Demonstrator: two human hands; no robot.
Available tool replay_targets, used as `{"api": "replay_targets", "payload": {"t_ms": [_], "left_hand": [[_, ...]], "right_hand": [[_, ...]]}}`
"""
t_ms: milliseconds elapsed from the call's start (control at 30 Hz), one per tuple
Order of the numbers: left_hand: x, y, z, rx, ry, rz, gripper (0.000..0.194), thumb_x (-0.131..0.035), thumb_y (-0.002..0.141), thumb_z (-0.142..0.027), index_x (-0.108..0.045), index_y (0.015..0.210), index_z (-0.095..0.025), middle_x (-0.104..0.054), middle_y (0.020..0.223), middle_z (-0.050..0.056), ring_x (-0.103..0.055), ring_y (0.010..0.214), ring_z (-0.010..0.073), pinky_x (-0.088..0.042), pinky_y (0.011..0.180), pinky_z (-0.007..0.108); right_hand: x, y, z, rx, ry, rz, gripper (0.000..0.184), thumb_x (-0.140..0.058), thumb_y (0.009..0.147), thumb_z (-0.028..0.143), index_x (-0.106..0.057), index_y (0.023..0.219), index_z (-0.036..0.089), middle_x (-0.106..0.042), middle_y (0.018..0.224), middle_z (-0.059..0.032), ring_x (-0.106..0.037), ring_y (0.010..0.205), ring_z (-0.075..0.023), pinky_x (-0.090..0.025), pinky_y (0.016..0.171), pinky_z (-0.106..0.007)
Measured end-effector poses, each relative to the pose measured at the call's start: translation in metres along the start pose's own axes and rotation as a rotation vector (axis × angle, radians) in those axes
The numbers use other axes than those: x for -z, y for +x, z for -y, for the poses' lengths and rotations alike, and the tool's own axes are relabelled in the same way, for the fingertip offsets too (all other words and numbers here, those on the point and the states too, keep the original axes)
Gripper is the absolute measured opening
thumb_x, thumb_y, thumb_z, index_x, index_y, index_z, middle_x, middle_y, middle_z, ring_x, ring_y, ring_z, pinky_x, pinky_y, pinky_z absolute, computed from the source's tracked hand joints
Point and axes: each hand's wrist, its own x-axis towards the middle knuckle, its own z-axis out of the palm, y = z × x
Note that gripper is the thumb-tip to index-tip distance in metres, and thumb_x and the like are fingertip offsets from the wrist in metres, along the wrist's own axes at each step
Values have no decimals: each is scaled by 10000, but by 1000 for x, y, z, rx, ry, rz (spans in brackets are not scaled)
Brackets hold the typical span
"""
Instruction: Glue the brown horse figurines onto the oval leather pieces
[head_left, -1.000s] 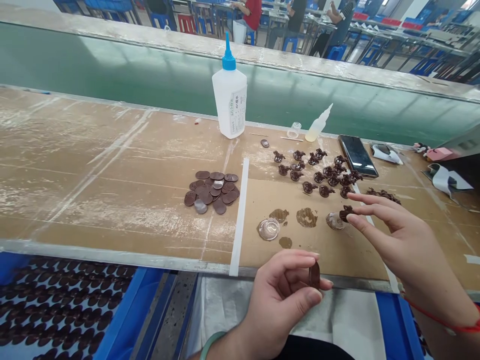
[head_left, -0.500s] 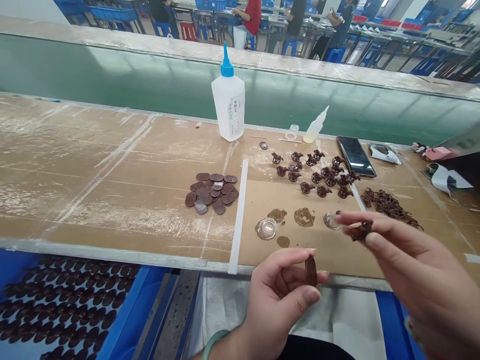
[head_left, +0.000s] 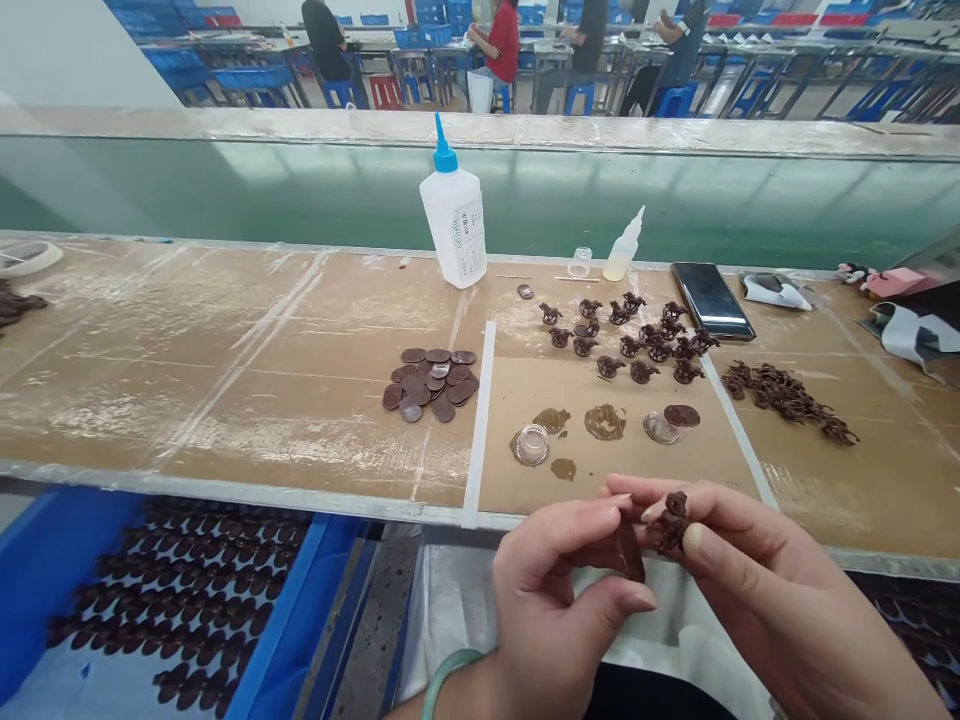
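My left hand (head_left: 562, 590) pinches a brown oval disc (head_left: 628, 552) upright between thumb and fingers, just below the bench's front edge. My right hand (head_left: 757, 590) holds a small brown figurine (head_left: 670, 521) in its fingertips, pressed right beside the disc. On the brown board in front of me lie a pile of the same oval discs (head_left: 433, 382), a group of standing figurines (head_left: 631, 335) and a heap of loose figurines (head_left: 787, 395). Small clear caps (head_left: 532, 443) and glue stains sit near the front.
A big white glue bottle with a blue nozzle (head_left: 454, 215) and a small squeeze bottle (head_left: 625, 250) stand at the back edge. A phone (head_left: 711, 299) lies at the right. A blue bin of brown discs (head_left: 180, 610) sits below left. Other people sit at far tables.
My right hand has lifted a figurine from near the clear cap and brought it down to the disc in my left hand. The view has tilted up slightly.
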Motion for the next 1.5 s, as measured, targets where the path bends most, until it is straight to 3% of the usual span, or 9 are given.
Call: {"api": "replay_targets", "payload": {"t_ms": [433,833,1233,1500], "left_hand": [[-10,-3,2,19,-69,26,433,-896,792,-166,-793,1188,-311,-808,1190,0,-788,1026,204,-654,890,238],[-16,-3,0,-5,19,-24,415,-935,743,-201,-821,1126,-312,-835,1065,17,-805,873,178,-655,776,193],[-18,0,-1,17,12,-8,400,-951,721,-236,-832,1092,-326,-842,1008,2,-805,834,165,-649,760,181],[-17,0,6,-40,60,-67,333,-953,717,-309,-844,1032,-309,-827,896,10,-777,738,143,-636,700,188]], "right_hand": [[5,-10,4,120,-81,3,79,-770,918,407,-804,986,385,-749,1292,0,-705,1208,-210,-578,951,-204],[7,-6,14,208,-239,-39,110,-792,875,428,-838,944,355,-787,1195,-39,-754,1111,-250,-624,902,-250],[19,-10,15,201,-350,69,89,-741,934,422,-820,975,417,-752,1277,22,-707,1201,-229,-600,980,-278],[12,-9,15,327,-402,-38,80,-776,893,394,-825,947,360,-793,1168,-14,-763,1070,-244,-643,914,-303]]}}
